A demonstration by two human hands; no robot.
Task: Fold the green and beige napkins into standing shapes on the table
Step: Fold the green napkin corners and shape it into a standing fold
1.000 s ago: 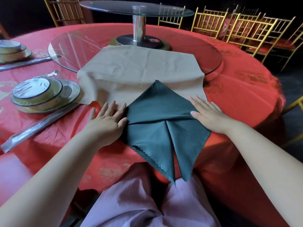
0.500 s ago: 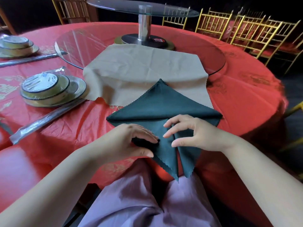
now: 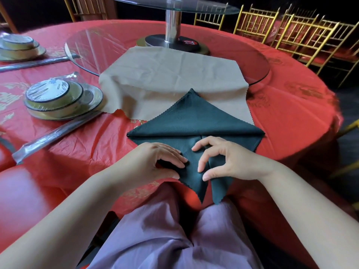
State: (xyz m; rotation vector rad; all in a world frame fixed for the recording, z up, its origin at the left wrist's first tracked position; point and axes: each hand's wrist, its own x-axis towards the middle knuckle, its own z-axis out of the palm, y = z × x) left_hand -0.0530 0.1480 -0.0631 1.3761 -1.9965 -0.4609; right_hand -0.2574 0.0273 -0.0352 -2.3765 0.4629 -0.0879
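The dark green napkin [image 3: 191, 121] lies folded into a diamond at the near edge of the red table [image 3: 287, 113], its two lower flaps hanging over the edge. My left hand [image 3: 155, 162] pinches the left flap between thumb and fingers. My right hand [image 3: 223, 160] pinches the right flap, fingers curled over it. Behind the green napkin, the beige napkin [image 3: 171, 74] lies spread flat, its far part resting on the glass turntable [image 3: 87, 41].
Stacked wrapped plates and bowls [image 3: 56, 98] sit at the left, with wrapped chopsticks [image 3: 56, 133] beside them. A second place setting [image 3: 17, 45] is at the far left. Gold chairs [image 3: 303, 33] ring the far right. My lap in purple cloth [image 3: 174, 235] is below.
Both hands left the napkin's outer corners, where they lay flat, and came to the middle, closing on the two lower flaps. The napkin's side corners now show.
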